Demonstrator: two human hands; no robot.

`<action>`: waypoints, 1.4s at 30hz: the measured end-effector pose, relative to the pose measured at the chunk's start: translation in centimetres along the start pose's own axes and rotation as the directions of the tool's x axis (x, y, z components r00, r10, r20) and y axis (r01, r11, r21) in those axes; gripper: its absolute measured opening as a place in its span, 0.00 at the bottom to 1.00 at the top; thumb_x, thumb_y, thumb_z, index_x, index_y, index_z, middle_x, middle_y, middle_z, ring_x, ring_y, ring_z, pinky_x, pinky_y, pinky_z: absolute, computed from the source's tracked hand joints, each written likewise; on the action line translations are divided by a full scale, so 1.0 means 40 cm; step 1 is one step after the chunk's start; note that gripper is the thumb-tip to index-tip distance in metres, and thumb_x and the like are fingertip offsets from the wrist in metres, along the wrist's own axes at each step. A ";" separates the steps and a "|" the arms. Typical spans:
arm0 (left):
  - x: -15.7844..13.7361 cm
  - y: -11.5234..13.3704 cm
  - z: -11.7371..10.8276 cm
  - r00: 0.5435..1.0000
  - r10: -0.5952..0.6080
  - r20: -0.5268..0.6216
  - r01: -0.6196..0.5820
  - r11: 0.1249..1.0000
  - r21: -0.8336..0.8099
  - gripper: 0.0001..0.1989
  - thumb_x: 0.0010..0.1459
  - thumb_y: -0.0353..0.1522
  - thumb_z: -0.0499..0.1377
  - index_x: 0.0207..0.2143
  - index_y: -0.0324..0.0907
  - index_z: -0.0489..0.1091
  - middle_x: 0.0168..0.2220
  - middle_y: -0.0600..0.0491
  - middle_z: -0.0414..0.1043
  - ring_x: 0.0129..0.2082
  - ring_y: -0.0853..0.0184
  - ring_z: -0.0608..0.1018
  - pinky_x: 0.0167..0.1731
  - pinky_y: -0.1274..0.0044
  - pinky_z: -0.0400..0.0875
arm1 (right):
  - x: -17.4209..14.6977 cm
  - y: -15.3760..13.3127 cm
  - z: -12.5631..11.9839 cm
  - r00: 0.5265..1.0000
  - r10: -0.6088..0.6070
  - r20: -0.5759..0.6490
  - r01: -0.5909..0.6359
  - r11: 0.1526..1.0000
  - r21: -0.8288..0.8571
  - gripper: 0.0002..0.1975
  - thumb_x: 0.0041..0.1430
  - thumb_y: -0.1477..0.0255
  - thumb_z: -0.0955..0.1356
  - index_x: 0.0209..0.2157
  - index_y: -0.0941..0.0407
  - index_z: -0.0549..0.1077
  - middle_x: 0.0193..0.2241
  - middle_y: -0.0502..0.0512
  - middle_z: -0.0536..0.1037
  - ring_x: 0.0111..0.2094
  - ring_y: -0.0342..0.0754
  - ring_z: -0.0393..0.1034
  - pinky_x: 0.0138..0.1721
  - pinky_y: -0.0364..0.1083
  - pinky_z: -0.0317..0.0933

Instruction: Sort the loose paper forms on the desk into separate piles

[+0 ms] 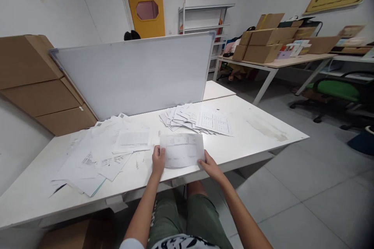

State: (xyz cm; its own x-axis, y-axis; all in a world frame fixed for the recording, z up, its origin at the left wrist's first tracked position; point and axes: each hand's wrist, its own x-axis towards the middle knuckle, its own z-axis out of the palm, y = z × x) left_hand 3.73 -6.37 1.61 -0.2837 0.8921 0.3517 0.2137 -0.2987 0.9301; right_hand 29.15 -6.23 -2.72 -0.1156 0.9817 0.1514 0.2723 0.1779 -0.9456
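Between my two hands is a white sheet of paper (182, 153), with print showing faintly on it, held near the table's front edge. My left hand (158, 160) grips its left side, the thumb lying on the face. At the lower right side, my right hand (209, 164) pinches the sheet with the thumb on top. Just beyond the sheet lies a messy pile of printed papers (214, 121). Spread to the left are loose papers (84, 163), some overlapping, with another printed sheet (133, 139) on top of them.
A whiteboard (137, 74) stands along the back of the white table (257, 132). Cardboard boxes (37, 62) are stacked at the left. Farther right, another table (309, 59) carries several cartons (263, 52), and a green chair (336, 89) stands on the tiled floor.
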 end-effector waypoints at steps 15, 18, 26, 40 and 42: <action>0.004 -0.015 0.010 1.000 -0.025 0.016 0.027 0.990 -0.140 0.24 0.54 0.50 0.59 0.45 0.43 0.62 0.41 0.48 0.70 0.42 0.62 0.74 0.43 0.72 0.67 | 0.004 0.023 0.015 0.987 -0.062 -0.149 0.101 0.958 0.269 0.21 0.50 0.67 0.65 0.48 0.53 0.66 0.47 0.58 0.74 0.51 0.55 0.67 0.53 0.55 0.61; 0.005 -0.013 0.009 0.999 -0.007 0.050 0.013 0.992 -0.126 0.24 0.54 0.50 0.58 0.45 0.43 0.63 0.42 0.47 0.71 0.45 0.60 0.74 0.46 0.71 0.67 | 0.009 0.022 0.015 0.984 -0.081 -0.157 0.121 0.957 0.265 0.18 0.47 0.69 0.65 0.43 0.53 0.67 0.42 0.56 0.76 0.47 0.54 0.69 0.49 0.52 0.64; -0.003 -0.020 0.004 0.998 0.011 0.064 -0.007 0.999 -0.052 0.22 0.54 0.48 0.59 0.44 0.43 0.63 0.41 0.47 0.72 0.45 0.59 0.74 0.45 0.70 0.67 | 0.015 0.021 0.024 0.980 -0.038 -0.196 0.094 0.955 0.282 0.19 0.45 0.68 0.64 0.42 0.54 0.70 0.42 0.58 0.77 0.46 0.56 0.70 0.48 0.54 0.63; -0.018 -0.014 0.005 0.993 0.004 0.115 -0.011 0.998 0.066 0.18 0.56 0.44 0.57 0.45 0.44 0.67 0.28 0.54 0.72 0.31 0.62 0.76 0.36 0.73 0.67 | 0.018 0.014 -0.053 0.981 -0.016 -0.193 0.031 0.997 0.071 0.16 0.45 0.69 0.61 0.39 0.53 0.67 0.32 0.52 0.74 0.35 0.52 0.69 0.37 0.47 0.64; -0.018 -0.013 0.004 0.994 -0.002 0.109 -0.011 0.993 0.117 0.15 0.58 0.43 0.55 0.42 0.44 0.69 0.18 0.59 0.63 0.21 0.66 0.70 0.30 0.75 0.64 | 0.027 0.014 -0.110 0.980 0.006 -0.199 -0.029 0.993 -0.113 0.17 0.44 0.71 0.60 0.39 0.53 0.68 0.27 0.51 0.73 0.30 0.51 0.67 0.32 0.46 0.60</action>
State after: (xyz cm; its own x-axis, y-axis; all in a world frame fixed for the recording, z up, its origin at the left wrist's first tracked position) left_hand 3.96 -6.80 0.84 -0.1801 0.9243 0.3365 0.3250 -0.2669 0.9073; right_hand 33.37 -4.77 -1.82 0.0785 0.9766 0.2000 0.3815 0.1559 -0.9111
